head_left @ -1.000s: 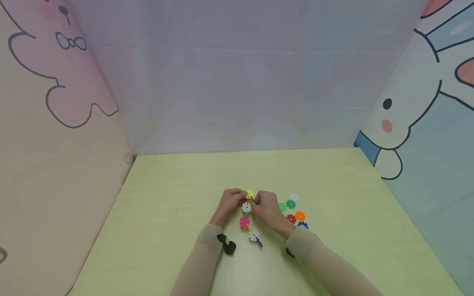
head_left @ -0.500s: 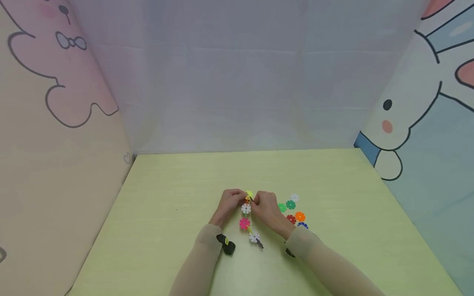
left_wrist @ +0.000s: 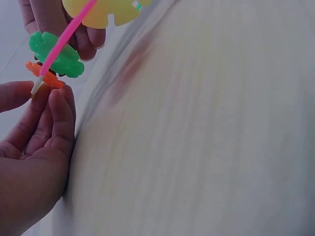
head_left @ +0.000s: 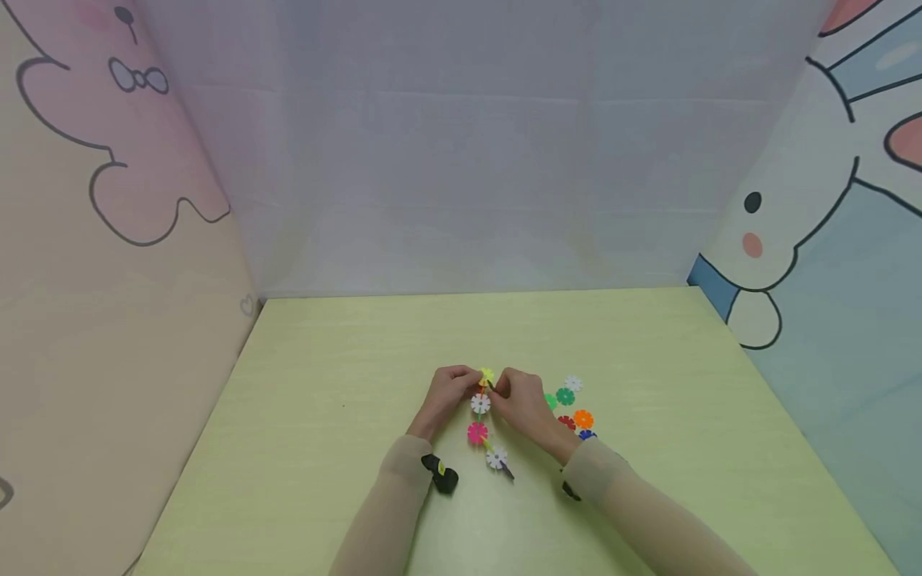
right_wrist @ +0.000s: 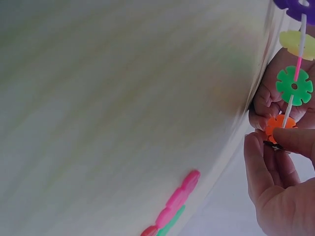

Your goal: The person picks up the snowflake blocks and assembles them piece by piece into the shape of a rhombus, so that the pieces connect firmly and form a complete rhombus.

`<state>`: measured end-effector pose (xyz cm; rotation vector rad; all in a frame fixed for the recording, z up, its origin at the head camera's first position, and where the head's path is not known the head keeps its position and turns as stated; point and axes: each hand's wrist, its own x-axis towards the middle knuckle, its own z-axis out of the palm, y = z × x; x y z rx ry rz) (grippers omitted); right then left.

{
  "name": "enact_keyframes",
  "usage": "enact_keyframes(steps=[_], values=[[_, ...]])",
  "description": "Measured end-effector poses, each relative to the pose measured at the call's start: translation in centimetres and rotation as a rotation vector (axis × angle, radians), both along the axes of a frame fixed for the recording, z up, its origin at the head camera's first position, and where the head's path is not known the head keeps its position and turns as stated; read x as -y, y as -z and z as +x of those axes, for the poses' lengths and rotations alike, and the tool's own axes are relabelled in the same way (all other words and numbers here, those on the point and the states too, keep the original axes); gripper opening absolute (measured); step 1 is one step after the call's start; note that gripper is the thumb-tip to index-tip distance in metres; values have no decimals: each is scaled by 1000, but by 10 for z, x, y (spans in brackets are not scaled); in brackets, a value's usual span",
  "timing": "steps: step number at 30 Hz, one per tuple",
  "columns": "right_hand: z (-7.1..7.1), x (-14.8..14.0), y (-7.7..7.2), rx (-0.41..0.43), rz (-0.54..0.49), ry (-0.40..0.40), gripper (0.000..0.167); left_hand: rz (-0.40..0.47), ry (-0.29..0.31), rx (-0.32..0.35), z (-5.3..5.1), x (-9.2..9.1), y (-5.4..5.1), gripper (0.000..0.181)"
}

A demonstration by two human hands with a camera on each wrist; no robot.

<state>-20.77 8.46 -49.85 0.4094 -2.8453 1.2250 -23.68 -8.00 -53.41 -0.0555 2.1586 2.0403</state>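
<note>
Flower-shaped interlocking discs form a chain running toward the person, alternately face-on and edge-on. In the head view it has a yellow disc (head_left: 487, 375) at the far end, then an edge-on orange disc (right_wrist: 276, 127), a white disc (head_left: 480, 404), an edge-on green disc (left_wrist: 57, 55), a pink disc (head_left: 478, 434), an edge-on yellow one, another white disc (head_left: 496, 458) and a dark purple disc (right_wrist: 299, 9). My left hand (head_left: 446, 398) pinches the far yellow disc between thumb and fingers. My right hand (head_left: 523, 404) pinches a black disc (right_wrist: 273, 145) edge-on against it; whether they interlock is hidden.
Right of my right hand lie loose discs: a white one (head_left: 573, 384), a green one (head_left: 565, 397), an orange one (head_left: 583, 419), a red one (head_left: 567, 422) and a blue one, partly behind the forearm. The pale yellow-green table (head_left: 346, 448) meets cloth walls at the back and sides.
My right hand and forearm have shifted very slightly right, covering more of the blue disc. Both hands keep their pinch at the chain's far end.
</note>
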Motion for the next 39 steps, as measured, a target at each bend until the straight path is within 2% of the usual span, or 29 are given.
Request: enact_keyframes(steps=[10, 17, 26, 35, 39], values=[[-1, -4, 6, 4, -10, -4, 15, -1, 26, -8, 0, -2, 2, 19], [-1, -5, 6, 71, -55, -2, 11, -22, 35, -7, -1, -3, 4, 19], [2, -7, -2, 152, -54, -11, 10, -48, 33, 27, -2, -3, 3, 15], [3, -32, -7, 77, -24, -62, 9, -70, 39, 15, -2, -2, 2, 17], [-1, -50, -9, 46, 38, -73, 11, -67, 43, 20, -2, -1, 1, 17]])
